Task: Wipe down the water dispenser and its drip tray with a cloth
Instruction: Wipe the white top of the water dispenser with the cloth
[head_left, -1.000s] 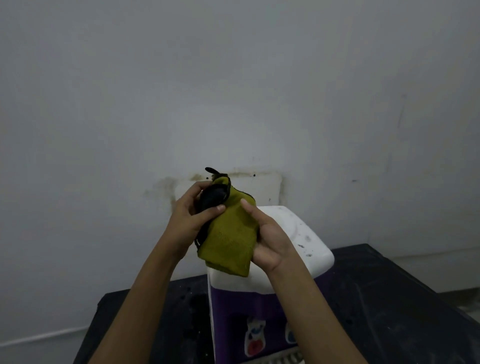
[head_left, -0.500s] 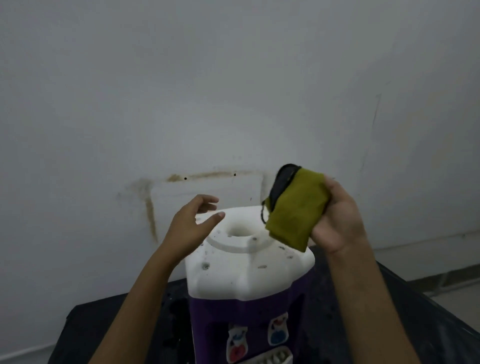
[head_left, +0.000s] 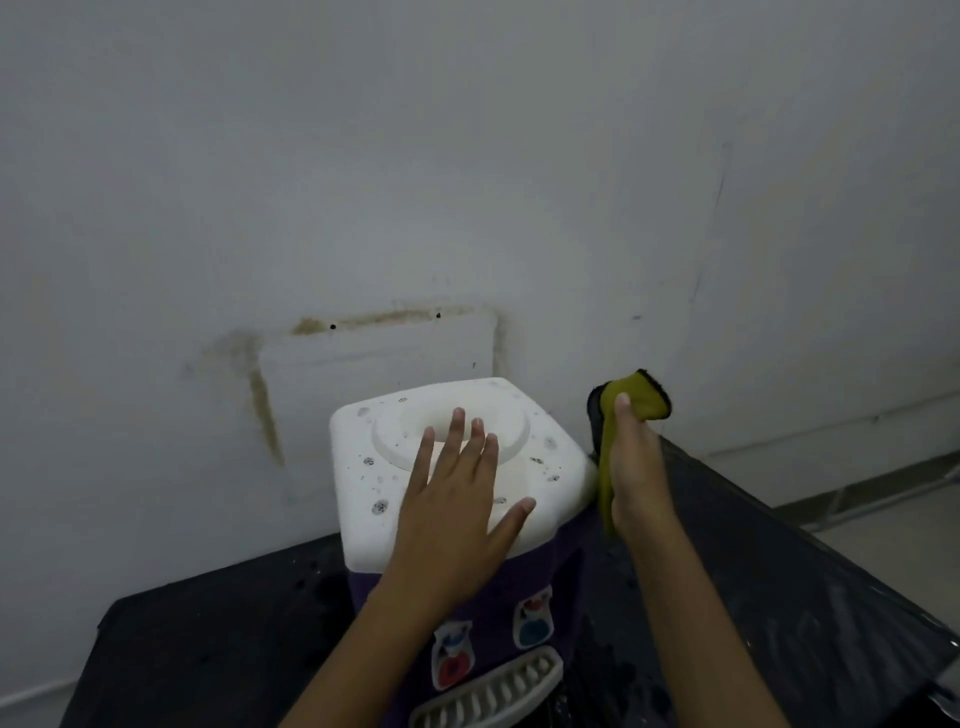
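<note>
Water dispenser (head_left: 457, 467) on a black table (head_left: 779, 571) — one hand flat on top, cloth at its side.

No readable writing; only red and blue tap markings above the drip tray (head_left: 488, 696). Left hand (head_left: 457, 519) lies spread, palm down, on the speckled white top. Right hand (head_left: 636, 478) is closed around the olive cloth (head_left: 636, 397), against the dispenser's right side.

no readable text, labels or numbers anywhere.
</note>
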